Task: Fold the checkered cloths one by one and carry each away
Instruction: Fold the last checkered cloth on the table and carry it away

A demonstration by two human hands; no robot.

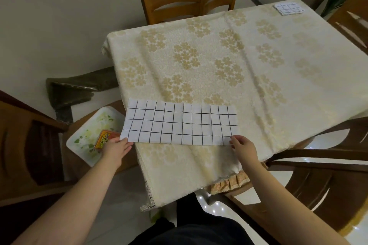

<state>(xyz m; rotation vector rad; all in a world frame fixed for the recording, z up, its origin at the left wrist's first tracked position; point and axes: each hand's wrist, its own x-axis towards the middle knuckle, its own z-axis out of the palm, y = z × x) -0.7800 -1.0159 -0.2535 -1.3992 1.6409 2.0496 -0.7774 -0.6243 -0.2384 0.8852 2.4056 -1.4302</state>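
A white cloth with a black grid (pixel 179 123) lies as a long strip across the near left corner of the table (pixel 229 61), its left end hanging past the table edge. My left hand (pixel 115 150) pinches its near left corner. My right hand (pixel 242 148) pinches its near right corner. A stack of small folded checkered cloths (pixel 288 8) sits at the table's far right corner.
The table wears a cream tablecloth with gold flowers. Wooden chairs stand at the far side (pixel 175 0), at the left (pixel 29 145) and at the right (pixel 328 175). A white tray (pixel 89 135) holding an orange packet (pixel 104 138) rests on the left chair's seat.
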